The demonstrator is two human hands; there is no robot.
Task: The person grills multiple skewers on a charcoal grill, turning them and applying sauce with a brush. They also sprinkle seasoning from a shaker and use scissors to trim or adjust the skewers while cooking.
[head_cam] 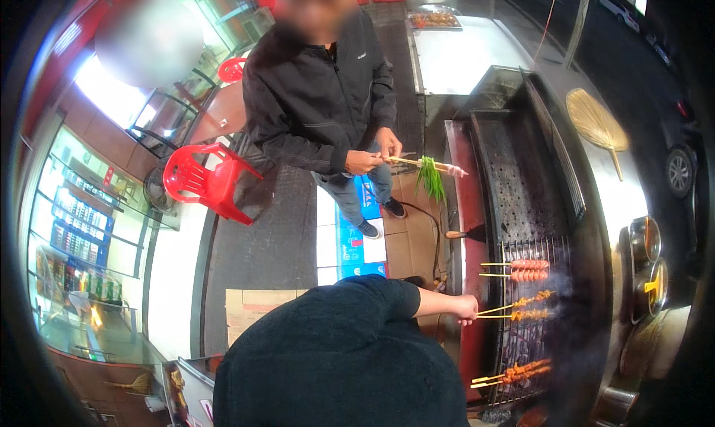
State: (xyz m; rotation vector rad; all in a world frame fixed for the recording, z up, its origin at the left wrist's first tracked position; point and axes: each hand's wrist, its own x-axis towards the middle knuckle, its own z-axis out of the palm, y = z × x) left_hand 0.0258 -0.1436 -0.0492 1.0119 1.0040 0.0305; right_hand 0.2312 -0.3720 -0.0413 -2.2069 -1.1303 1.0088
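Note:
My left hand [468, 309] reaches right to the front edge of the grill, closed around the bare ends of two meat skewers [530, 314]. Their browned meat rests over the wire grate [514, 337]. Two skewers with pink scored sausages [529, 265] lie on the grate farther up the picture. Nearer the bottom lie reddish-brown meat skewers [525, 371], close together, their stick ends over the front edge. Light smoke hangs about the grate. My right hand is out of view; my dark-clothed torso fills the bottom middle.
A person in a dark jacket [324, 91] holds skewers with green leafy stalks [429, 178] beside the grill. A wooden-handled scraper [457, 235] lies on the front ledge. Beyond the grill are a palm-leaf fan [596, 118] and metal pots [654, 287]. A red plastic chair [204, 178] stands left.

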